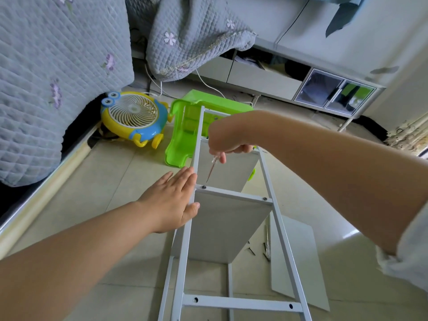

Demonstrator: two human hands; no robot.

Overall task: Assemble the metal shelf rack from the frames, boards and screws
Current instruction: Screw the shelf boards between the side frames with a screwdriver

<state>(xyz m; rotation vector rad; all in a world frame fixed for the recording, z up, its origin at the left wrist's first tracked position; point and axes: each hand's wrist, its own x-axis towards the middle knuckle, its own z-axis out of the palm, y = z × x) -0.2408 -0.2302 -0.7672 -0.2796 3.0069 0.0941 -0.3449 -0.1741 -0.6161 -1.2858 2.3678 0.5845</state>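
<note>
Both forearms reach forward over the white metal ladder-shaped frame point(273, 198). The left hand point(172, 200) lies flat, fingers straight, pressing the frame's left rail. The right hand point(228, 137) grips one clear-handled screwdriver point(212, 169), tip at one dark screw point(204, 187) just beside the left fingertips. Two grey boards point(222, 228) hang below the hands; a third flat grey board point(298, 260) lies under the right forearm.

Matt white painted metal frame point(273, 181), glossy green plastic stool point(185, 133), quilted cloth bedspread point(58, 77).
</note>
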